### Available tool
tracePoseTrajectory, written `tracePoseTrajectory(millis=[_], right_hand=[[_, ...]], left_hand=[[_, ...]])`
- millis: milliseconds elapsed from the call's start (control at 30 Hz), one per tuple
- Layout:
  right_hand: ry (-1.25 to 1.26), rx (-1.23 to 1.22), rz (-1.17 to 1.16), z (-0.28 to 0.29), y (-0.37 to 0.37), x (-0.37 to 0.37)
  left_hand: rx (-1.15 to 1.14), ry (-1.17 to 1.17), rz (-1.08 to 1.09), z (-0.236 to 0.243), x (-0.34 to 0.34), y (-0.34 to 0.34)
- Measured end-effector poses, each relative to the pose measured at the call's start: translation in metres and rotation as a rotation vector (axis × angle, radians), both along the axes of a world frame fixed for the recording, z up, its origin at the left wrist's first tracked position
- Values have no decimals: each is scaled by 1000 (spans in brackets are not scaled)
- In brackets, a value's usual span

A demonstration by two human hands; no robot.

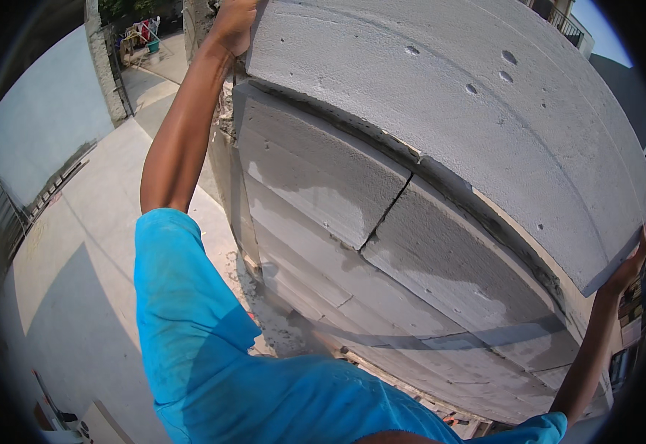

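Note:
A large pale grey lightweight concrete block point(441, 96), pitted with small holes, lies along the top of a block wall point(315, 163). My left hand point(235, 26) grips its left end; the fingers are partly cut off by the picture's upper edge. At the opposite end, my right hand point(624, 272) presses against the lower corner and holds the block from that side, its fingers mostly hidden. Between block and wall runs a dark, uneven gap with rough mortar point(411, 152) along it. Damp-looking patches mark the blocks below.
A rough concrete column point(223, 111) stands at the wall's left end. Farther left are a concrete floor point(93, 244), a pale blue wall point(45, 111) and a drying rack with clothes point(141, 33). Tools point(56, 407) lie at the lower left. A balcony railing point(563, 22) shows at the upper right.

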State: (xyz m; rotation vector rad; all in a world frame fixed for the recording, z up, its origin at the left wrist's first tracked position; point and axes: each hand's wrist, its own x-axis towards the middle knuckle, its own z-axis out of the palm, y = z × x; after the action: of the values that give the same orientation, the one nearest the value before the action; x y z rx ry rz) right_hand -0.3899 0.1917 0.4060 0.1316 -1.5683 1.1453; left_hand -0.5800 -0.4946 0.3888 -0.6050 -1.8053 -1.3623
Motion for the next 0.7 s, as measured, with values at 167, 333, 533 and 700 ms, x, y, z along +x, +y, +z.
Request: tracePoseTrajectory(millis=[167, 333, 533, 700], right_hand=[[-7, 14, 11, -12, -8, 13], [49, 109, 31, -26, 1, 13], [95, 264, -39, -37, 1, 11], [100, 230, -38, -46, -13, 17]], left_hand=[[-15, 183, 156, -14, -15, -28], [34, 269, 202, -22, -31, -61], [172, 455, 253, -31, -38, -51], [178, 527, 223, -32, -36, -49]])
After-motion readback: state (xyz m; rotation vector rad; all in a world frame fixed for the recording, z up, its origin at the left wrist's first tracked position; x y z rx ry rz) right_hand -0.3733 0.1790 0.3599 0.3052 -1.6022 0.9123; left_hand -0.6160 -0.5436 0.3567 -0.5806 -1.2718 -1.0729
